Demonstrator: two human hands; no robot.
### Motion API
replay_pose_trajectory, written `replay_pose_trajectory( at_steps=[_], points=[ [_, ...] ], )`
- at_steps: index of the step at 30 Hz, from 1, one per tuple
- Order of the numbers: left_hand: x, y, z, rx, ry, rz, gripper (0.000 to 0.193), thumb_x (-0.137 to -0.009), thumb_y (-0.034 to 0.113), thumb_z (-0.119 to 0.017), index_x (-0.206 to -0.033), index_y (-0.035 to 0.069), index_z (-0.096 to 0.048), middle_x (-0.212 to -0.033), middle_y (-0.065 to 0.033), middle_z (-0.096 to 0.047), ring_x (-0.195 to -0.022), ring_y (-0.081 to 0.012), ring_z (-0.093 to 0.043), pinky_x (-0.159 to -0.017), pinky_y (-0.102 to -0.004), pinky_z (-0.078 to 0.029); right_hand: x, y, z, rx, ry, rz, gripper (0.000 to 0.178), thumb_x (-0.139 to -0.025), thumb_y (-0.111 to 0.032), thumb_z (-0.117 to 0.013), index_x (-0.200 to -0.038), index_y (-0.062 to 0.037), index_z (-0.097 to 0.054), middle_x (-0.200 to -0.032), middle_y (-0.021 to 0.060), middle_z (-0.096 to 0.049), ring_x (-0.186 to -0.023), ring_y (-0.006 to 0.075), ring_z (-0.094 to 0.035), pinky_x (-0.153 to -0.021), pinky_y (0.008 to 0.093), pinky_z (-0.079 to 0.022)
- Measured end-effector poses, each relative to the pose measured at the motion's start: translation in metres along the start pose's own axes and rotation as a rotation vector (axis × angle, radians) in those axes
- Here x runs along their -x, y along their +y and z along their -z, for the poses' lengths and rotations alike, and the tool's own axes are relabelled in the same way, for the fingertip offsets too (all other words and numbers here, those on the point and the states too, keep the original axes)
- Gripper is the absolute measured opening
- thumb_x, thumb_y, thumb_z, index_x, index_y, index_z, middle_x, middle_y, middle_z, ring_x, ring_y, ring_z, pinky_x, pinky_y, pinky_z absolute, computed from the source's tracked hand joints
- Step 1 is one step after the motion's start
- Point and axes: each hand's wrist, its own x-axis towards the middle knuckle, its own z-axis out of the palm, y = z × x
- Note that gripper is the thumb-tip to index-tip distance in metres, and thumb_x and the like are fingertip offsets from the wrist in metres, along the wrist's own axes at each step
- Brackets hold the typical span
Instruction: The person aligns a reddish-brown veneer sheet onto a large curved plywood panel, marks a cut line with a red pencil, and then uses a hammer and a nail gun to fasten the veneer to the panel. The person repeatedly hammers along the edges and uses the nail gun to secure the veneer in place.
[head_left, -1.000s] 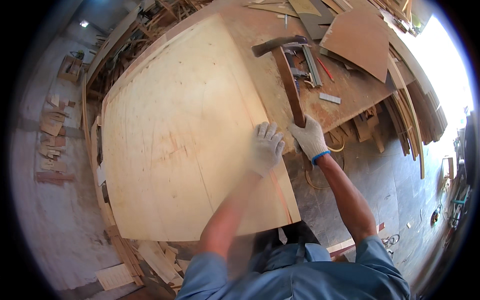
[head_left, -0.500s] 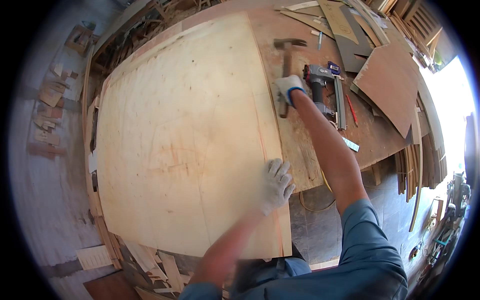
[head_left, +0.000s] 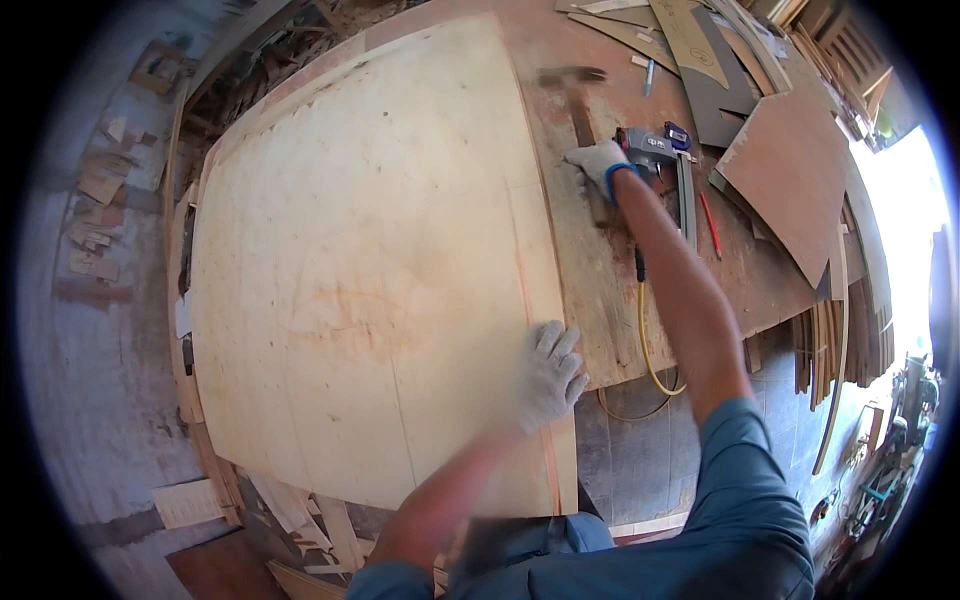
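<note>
A large pale plywood sheet (head_left: 370,230) covers most of the workbench. On its near right edge my left hand (head_left: 552,372) lies flat in a light work glove, fingers spread. My gloved right hand (head_left: 598,165) is closed around the handle of a hammer (head_left: 578,108), just right of the sheet's edge. The hammer head points away from me, and the handle's end shows below the hand. Directly right of this hand is a grey and black nail gun (head_left: 650,146), partly hidden by my hand and forearm. A yellow air hose (head_left: 645,330) hangs past the bench's edge.
A tape measure (head_left: 677,134), a red pencil (head_left: 711,225) and a marker (head_left: 649,78) lie on the bench (head_left: 560,45). Brown board offcuts (head_left: 785,180) are piled at the right. Wood scraps (head_left: 335,530) lie below the sheet's near left corner.
My right hand has shifted slightly right, and the hammer has turned, its head going left and its handle end right. More of the yellow hose shows. My left hand stays on the sheet.
</note>
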Motion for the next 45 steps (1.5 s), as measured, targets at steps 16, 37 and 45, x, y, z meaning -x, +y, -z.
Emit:
replay_pose_trajectory(
  at_steps=[16, 37, 45],
  points=[
    [0.004, 0.002, 0.008, -0.114, -0.047, 0.017, 0.030, -0.090, 0.026, -0.056, -0.097, 0.005, -0.077, -0.124, -0.0201, -0.063, -0.130, -0.0398, -0.048, -0.115, -0.0550, -0.035, -0.029, -0.005, -0.009, 0.303, -0.067, 0.096, 0.031, -0.095, -0.029, -0.069, -0.094, 0.0015, -0.073, -0.074, 0.0124, -0.071, -0.063, 0.0255, -0.070, -0.057, 0.0436, -0.057],
    [-0.043, 0.017, 0.002, -0.062, -0.065, -0.056, 0.023, -0.085, 0.027, -0.063, -0.088, 0.008, -0.075, -0.116, -0.0115, -0.062, -0.123, -0.0330, -0.051, -0.108, -0.0466, -0.040, -0.094, 0.033, 0.027, 0.661, 0.301, 0.282, 0.037, -0.091, -0.032, -0.071, -0.095, 0.0040, -0.075, -0.086, 0.0202, -0.076, -0.075, 0.0312, -0.075, -0.068, 0.0429, -0.059],
    [-0.036, 0.005, -0.009, 0.046, -0.227, -0.056, 0.027, -0.083, 0.024, -0.074, -0.097, 0.004, -0.061, -0.135, -0.0220, -0.058, -0.131, -0.0429, -0.048, -0.111, -0.0597, -0.038, -0.109, 0.018, 0.031, 0.590, 0.290, 0.240, 0.037, -0.090, -0.031, -0.068, -0.094, 0.0047, -0.075, -0.083, 0.0199, -0.075, -0.073, 0.0283, -0.074, -0.069, 0.0400, -0.059]
  ],
)
